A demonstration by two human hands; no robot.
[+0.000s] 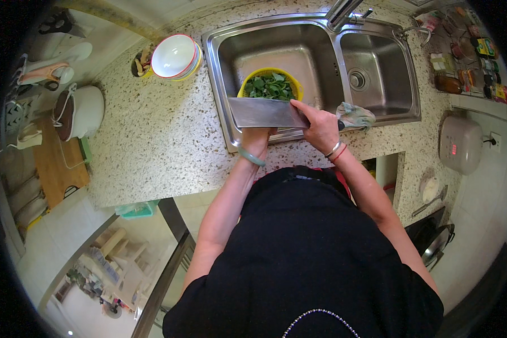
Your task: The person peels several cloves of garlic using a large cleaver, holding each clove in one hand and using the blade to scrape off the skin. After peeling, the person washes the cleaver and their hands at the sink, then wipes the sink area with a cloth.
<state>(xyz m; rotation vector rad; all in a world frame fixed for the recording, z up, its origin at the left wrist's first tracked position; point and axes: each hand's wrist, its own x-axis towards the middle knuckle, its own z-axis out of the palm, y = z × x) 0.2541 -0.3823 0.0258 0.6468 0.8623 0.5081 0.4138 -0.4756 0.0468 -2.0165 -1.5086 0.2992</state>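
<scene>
My right hand (320, 127) grips the handle of a broad steel cleaver (262, 112), held flat side up over the front rim of the left sink basin (222, 62). My left hand (256, 138) is under the blade, mostly hidden by it; a green bangle sits on that wrist. Just behind the blade a yellow bowl (248, 80) of green leaves (270, 86) stands in the left basin. Whether my left hand holds anything is hidden.
A crumpled cloth (355, 115) lies on the sink's front edge by the right basin (377, 73). Stacked bowls (174, 56) stand on the speckled counter (152, 141) at the left. A white pot (81, 111) is further left, a rice cooker (461, 143) at the right, and jars (467, 56) behind.
</scene>
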